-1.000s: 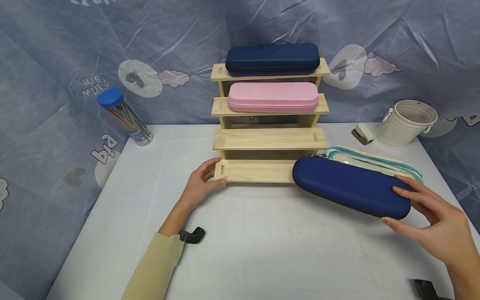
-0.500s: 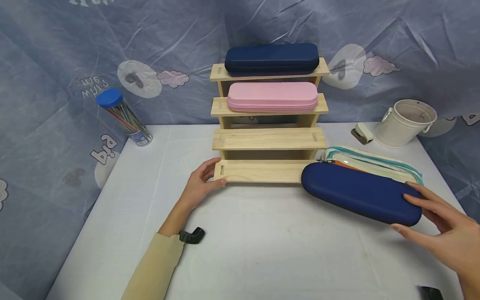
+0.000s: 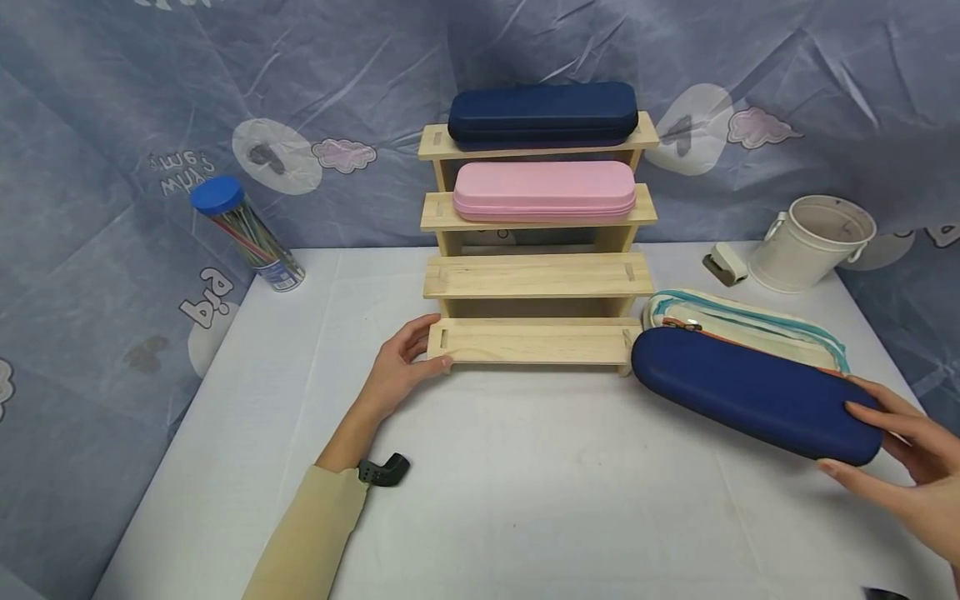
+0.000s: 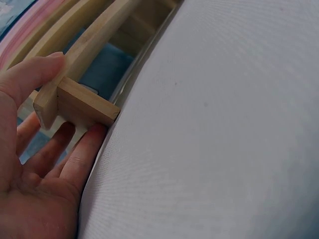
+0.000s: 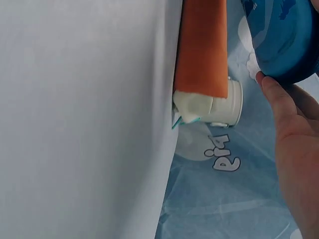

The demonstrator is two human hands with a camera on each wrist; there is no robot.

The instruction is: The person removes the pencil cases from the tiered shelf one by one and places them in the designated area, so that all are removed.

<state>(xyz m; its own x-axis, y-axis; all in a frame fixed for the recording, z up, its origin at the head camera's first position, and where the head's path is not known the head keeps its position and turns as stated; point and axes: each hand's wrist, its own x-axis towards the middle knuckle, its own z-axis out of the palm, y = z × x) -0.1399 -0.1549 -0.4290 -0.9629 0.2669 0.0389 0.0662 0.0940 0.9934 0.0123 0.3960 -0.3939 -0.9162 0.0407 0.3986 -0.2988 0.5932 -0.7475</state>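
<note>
My left hand [image 3: 405, 367] grips the left end of the lowest step of a pale wooden stepped rack [image 3: 532, 342]. In the left wrist view the thumb of this hand [image 4: 35, 159] lies on the board [image 4: 89, 45], with fingers by its short leg [image 4: 87, 102]. On the right, my right hand [image 3: 911, 467] holds a dark blue pencil case [image 3: 750, 396] by its right end, thumb at the near edge and fingers on top. The case slants above an orange pencil case [image 5: 202, 50] and a cream pouch with teal trim [image 3: 750, 321], hiding much of both in the head view.
A navy case [image 3: 543, 117] lies on the rack's top step, a pink case [image 3: 543, 192] on the one below. A white pail [image 3: 810, 246] and a small white-and-grey object [image 3: 725, 265] stand at back right. A blue-lidded tube of sticks [image 3: 251, 237] is back left.
The right hand has carried the blue pencil case right and slightly nearer, baring the right end of the lowest step and an orange edge. The left hand has stayed on the rack.
</note>
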